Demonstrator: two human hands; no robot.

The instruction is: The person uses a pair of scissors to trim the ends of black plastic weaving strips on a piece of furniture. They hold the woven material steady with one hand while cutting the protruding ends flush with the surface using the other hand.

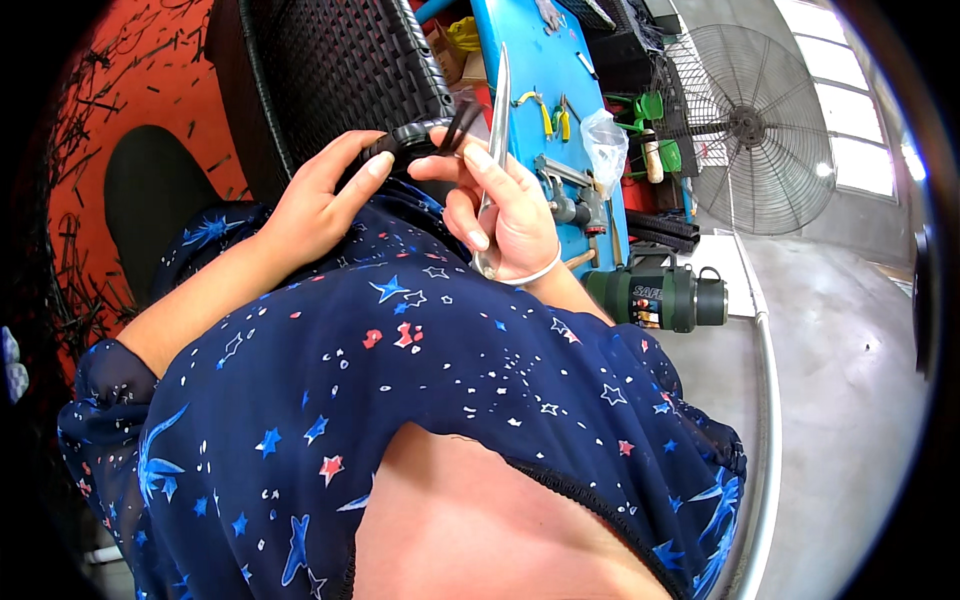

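Observation:
A black woven wicker piece point(350, 75) of flat strips stands in front of me, its near corner by my hands. My left hand point(325, 195) is closed at that corner, thumb and fingers on its dark wrapped edge. In my right hand point(505, 205) lies a long, pointed silver metal awl point(501, 110), tip up and away from me, its lower end against the palm. The thumb and forefinger of the same hand pinch loose black strips point(458, 125) that stick up from the corner. Where the strips enter the weave is hidden by my fingers.
To the right, a blue bench point(530, 60) carries yellow-handled pliers point(545, 112), a clear plastic bag point(605, 145) and a metal vise-like tool point(575, 205). A dark green flask point(655, 298) stands nearer. Beyond is a large fan point(745, 125). Black scraps litter the red floor point(150, 70) at left.

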